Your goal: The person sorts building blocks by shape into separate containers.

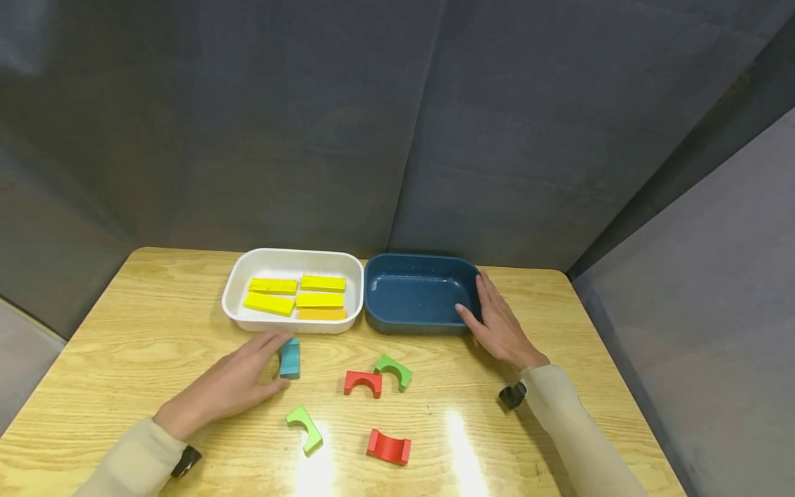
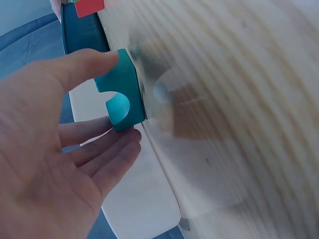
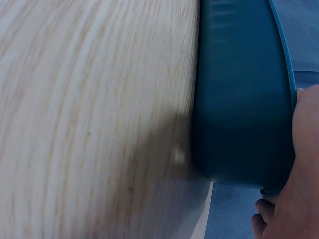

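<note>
My left hand is at the left front of the table, pinching a blue arch block between thumb and fingers. In the left wrist view the thumb lies on one end of the arch block and fingertips touch the other. My right hand holds the right end of a dark blue bin, thumb over the rim and fingers along the outside. Between the hands lie a green arch block, a red one, a light green one and another red one.
A white bin with several yellow blocks stands at the back, directly left of the dark blue bin. Grey cloth hangs behind the wooden table, and a grey panel stands on its right.
</note>
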Demonstrator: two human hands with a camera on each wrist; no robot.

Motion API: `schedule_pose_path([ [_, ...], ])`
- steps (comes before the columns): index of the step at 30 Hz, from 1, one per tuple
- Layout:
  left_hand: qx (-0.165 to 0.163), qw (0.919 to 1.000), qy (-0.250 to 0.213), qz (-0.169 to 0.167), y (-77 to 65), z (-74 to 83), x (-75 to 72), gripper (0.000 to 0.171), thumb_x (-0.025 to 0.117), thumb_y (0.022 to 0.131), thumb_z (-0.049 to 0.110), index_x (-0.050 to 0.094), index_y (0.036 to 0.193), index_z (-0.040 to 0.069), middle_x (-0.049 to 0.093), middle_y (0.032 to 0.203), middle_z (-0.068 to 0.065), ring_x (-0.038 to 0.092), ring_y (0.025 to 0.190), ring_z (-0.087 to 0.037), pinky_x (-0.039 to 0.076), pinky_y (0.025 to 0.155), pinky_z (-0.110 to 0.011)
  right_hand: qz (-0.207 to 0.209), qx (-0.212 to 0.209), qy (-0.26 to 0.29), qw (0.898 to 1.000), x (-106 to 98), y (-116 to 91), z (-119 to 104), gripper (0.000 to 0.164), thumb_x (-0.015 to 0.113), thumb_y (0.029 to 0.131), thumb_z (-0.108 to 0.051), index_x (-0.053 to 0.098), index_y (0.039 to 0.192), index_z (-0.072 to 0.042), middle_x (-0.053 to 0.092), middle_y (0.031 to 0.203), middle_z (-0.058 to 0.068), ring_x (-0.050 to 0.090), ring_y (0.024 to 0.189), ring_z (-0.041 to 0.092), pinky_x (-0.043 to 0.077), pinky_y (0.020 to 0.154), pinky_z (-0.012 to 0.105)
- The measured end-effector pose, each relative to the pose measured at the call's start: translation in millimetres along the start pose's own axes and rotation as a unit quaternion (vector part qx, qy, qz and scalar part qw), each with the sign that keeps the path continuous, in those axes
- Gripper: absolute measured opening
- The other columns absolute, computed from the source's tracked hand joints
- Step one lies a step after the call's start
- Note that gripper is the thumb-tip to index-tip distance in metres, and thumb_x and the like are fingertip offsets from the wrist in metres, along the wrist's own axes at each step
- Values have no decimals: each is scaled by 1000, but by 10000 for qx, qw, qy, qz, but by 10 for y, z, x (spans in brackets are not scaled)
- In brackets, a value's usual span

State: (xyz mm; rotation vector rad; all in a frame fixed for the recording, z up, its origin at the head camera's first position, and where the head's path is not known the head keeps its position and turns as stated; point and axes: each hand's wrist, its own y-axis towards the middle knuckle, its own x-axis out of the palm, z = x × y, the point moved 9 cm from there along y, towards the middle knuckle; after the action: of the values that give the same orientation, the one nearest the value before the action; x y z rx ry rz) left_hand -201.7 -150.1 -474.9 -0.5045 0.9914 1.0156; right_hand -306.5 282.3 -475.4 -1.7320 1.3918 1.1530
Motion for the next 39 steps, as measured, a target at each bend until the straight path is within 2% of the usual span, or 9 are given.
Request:
schedule_pose_path([
  [13, 157, 9996, 189, 133, 20, 52, -26, 74, 86, 94, 21, 50, 156, 2, 54, 155, -20, 58, 139, -38, 54, 108, -55, 59, -67, -73, 9999, -6, 6, -22, 92, 42, 112, -59, 3, 172, -2, -5, 181, 13, 6, 165, 41, 13, 130, 66],
  [18, 101, 9997, 189, 106, 11, 54, -40, 73, 86, 94, 20, 51, 156, 1, 55, 154, -20, 59, 138, -38, 55, 107, -55, 62, -49, -66, 9999, -5, -1, -26, 91, 42, 112, -58, 3, 171, -1, -2, 180, 17, 6, 165, 41, 14, 130, 66],
  [31, -205, 9997, 80, 51, 4, 3, 1, 75, 85, 94, 30, 52, 155, 2, 54, 155, -20, 57, 140, -39, 54, 108, -58, 5, -8, -41, 10000, -2, -15, -23, 91, 42, 112, -59, 3, 171, -1, -7, 180, 11, 2, 166, 36, 12, 130, 65],
  [39, -69, 9994, 156, 287, -12, 83, -67, 73, 85, 92, 32, 56, 153, 3, 58, 152, -19, 60, 137, -38, 55, 106, -56, 41, -33, -63, 10000, -12, -9, -23, 91, 42, 112, -58, 4, 171, 0, -6, 180, 13, 2, 166, 38, 13, 130, 66],
])
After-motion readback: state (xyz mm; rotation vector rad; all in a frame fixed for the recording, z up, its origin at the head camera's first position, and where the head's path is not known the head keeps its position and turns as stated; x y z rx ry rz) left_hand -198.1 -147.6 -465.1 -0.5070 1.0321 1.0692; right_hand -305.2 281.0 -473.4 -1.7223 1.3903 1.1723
